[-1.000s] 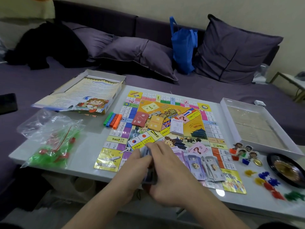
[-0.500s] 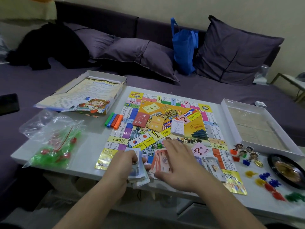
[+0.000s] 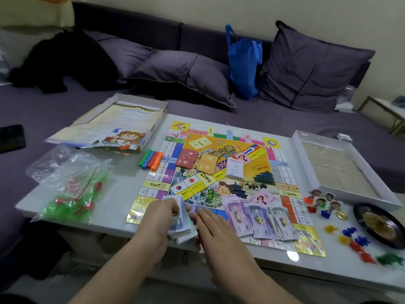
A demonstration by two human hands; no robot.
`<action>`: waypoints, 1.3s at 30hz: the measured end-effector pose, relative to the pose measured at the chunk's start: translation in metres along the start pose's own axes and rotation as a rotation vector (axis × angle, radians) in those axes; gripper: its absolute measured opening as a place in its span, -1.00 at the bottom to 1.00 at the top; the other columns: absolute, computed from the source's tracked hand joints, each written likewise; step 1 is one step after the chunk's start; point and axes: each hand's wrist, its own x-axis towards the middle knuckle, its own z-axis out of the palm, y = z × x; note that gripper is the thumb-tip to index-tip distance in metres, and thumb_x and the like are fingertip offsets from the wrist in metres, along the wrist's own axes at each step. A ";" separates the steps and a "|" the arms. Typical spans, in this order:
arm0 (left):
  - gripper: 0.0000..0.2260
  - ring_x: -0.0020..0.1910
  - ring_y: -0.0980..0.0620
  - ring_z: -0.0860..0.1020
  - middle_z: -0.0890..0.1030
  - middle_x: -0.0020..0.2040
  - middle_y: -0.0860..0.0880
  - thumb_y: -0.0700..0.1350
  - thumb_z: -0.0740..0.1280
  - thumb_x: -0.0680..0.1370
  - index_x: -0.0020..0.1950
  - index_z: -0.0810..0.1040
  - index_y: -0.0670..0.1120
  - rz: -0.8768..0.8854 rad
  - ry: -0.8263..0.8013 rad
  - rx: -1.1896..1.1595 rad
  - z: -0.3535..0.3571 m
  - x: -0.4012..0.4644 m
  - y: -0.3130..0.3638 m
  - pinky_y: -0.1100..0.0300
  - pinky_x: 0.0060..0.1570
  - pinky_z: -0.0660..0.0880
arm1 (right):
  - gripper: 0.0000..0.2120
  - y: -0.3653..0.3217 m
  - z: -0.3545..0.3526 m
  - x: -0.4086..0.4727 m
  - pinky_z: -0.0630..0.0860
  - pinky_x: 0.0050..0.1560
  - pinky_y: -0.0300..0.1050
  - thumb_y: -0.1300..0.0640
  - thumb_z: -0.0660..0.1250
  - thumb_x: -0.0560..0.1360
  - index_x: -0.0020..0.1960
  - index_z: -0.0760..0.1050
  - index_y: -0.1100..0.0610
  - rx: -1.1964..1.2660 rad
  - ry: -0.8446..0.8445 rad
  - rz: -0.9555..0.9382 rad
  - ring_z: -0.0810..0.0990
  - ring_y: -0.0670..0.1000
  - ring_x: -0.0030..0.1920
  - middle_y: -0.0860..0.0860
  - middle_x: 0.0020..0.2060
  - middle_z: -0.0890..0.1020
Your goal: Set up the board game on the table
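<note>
Money: left hand (image 3: 161, 218) still grips the play money stack (image 3: 180, 224) at the near board (image 3: 221, 183) edge.
Change: right hand (image 3: 215, 229), flat and open now, has let go of its notes.
Meaning: dealing money continues on the tabletop (image 3: 114, 194).

bare table (image 3: 122, 194) between bag (image 3: 70, 189) and board (image 3: 221, 185)

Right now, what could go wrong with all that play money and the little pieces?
1. The left hand grips a thick stack of play money right at the table edge; loose notes could slip to the floor.
2. The right hand, open beside the fanned purple notes, might scatter them.
3. The small coloured tokens lie near the edge and could get knocked off.
</note>
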 end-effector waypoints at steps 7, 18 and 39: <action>-0.87 -0.14 -0.25 0.68 0.73 -0.20 -0.24 -0.29 0.22 0.55 0.02 0.54 -0.17 -0.023 -0.037 -0.118 -0.002 -0.006 0.005 -0.16 -0.01 0.65 | -0.14 0.007 -0.002 -0.014 -0.23 0.44 -0.45 0.30 0.35 0.55 0.69 0.06 -0.15 0.084 0.110 -0.083 -0.01 -0.26 0.60 -0.28 0.64 0.09; -0.69 0.01 -0.28 0.59 0.60 0.07 -0.28 -0.25 0.27 0.49 0.22 0.55 -0.24 -0.125 -0.222 -0.385 0.007 -0.018 0.008 -0.05 -0.13 0.56 | -0.58 0.012 -0.039 -0.007 0.52 -0.32 -0.17 0.26 0.38 0.52 0.19 0.23 -0.04 0.046 0.394 0.138 0.42 -0.08 -0.09 -0.08 0.19 0.27; -0.76 -0.22 -0.18 0.64 0.70 -0.17 -0.24 -0.29 0.25 0.51 0.13 0.58 -0.27 -0.093 -0.340 -0.262 0.038 -0.046 0.004 0.03 -0.14 0.58 | -0.24 0.007 -0.049 -0.020 0.27 0.28 -0.55 0.38 0.33 0.37 0.50 0.22 0.02 0.542 0.361 -0.083 0.14 -0.32 0.49 -0.19 0.53 0.10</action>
